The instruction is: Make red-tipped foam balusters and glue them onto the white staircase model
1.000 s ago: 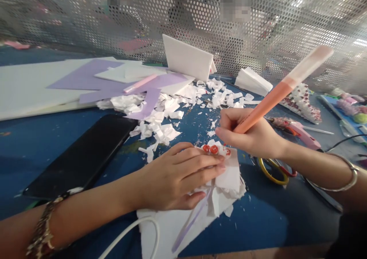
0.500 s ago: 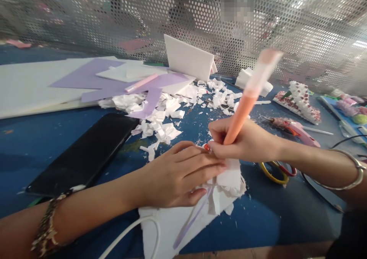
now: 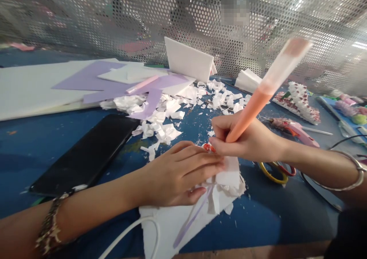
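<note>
My right hand (image 3: 243, 138) grips an orange marker (image 3: 252, 108) with a clear upper barrel, its tip pointing down and hidden by my fingers. Red marks (image 3: 207, 147) show just left of those fingers on a small white piece (image 3: 228, 173). Flat across that piece lies my left hand (image 3: 183, 175), fingers stretched out and pressing it down. Under both is a larger white sheet (image 3: 163, 228) with a purple strip (image 3: 193, 217) and crumpled white scraps on it.
A black phone (image 3: 86, 155) lies at left, a white cable (image 3: 129, 230) in front. Torn paper scraps (image 3: 169, 109) spread across the middle. Yellow-handled scissors (image 3: 273, 173) and a pink glue gun (image 3: 301, 132) lie at right. White and purple sheets (image 3: 94, 75) are stacked behind.
The marker has tilted further to the right, and my right hand has shifted slightly right. More red shows beside my fingers. My left hand has stayed almost in place.
</note>
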The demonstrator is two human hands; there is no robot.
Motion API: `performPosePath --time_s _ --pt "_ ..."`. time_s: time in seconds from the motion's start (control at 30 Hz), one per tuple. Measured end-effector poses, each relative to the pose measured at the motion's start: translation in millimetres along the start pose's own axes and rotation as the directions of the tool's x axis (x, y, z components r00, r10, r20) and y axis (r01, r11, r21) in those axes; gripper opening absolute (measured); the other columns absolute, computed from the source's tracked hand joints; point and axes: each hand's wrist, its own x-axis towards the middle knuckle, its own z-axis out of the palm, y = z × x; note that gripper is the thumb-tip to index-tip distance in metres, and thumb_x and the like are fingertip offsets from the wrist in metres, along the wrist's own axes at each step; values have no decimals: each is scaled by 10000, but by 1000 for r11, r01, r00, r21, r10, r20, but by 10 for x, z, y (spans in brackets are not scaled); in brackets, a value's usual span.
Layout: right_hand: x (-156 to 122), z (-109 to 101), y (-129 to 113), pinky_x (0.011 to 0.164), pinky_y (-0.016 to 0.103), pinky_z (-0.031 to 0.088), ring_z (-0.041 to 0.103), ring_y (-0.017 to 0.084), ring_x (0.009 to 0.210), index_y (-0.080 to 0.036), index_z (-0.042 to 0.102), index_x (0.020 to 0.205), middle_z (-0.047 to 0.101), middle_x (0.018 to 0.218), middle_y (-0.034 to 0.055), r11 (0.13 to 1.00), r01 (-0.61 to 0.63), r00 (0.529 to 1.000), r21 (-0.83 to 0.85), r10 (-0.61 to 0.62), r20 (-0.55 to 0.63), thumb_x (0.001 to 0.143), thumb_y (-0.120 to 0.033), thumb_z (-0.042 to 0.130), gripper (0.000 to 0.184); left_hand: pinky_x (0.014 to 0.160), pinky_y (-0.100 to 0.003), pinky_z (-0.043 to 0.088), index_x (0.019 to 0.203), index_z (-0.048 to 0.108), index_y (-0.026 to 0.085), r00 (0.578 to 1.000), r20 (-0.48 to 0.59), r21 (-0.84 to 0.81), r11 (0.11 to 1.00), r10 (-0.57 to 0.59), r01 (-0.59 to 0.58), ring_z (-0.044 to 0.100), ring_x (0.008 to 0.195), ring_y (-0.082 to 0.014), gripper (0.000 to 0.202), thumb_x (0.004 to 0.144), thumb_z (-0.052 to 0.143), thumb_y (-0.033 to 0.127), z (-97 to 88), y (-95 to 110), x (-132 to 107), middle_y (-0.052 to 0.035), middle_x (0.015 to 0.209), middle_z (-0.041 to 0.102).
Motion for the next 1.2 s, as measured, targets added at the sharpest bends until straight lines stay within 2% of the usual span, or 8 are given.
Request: performPosePath --time_s 0.2,0.83,1.0,1.2 --pt "61 5 40 446 165 249 265 24 469 -164 307 538 305 481 -78 1000 -12 1000 -10 12 13 735 -145 520 292 858 -345 355 1159 478 142 1000 14 -14 1000 17 -16 519 960 -189 384 777 510 164 11 -12 5 -48 1150 595" --pt "43 -16 13 448 172 242 249 26 473 -165 294 533 275 487 -77 1000 -4 997 0 4 76 742 -146 508 300 863 -330 353 1166 476 162 1000 -8 -10 1000 -1 1 516 958 -183 378 788 495 168 2 -5 24 -34 1105 618" --pt "17 -28 2 451 178 242 247 28 473 -167 298 537 287 481 -77 1000 -12 998 -20 13 62 736 -130 513 296 894 -321 353 1187 466 177 1000 -3 14 1000 -2 2 524 970 -176 396 791 489 188 2 -2 17 -29 1068 629" --pt "22 -48 5 456 176 256 257 30 480 -166 308 537 302 487 -74 999 -14 1000 -41 15 11 730 -130 524 291 869 -330 357 1144 487 149 1000 -7 5 1000 20 -20 515 994 -185 363 782 501 174 6 -13 14 -46 1126 608"
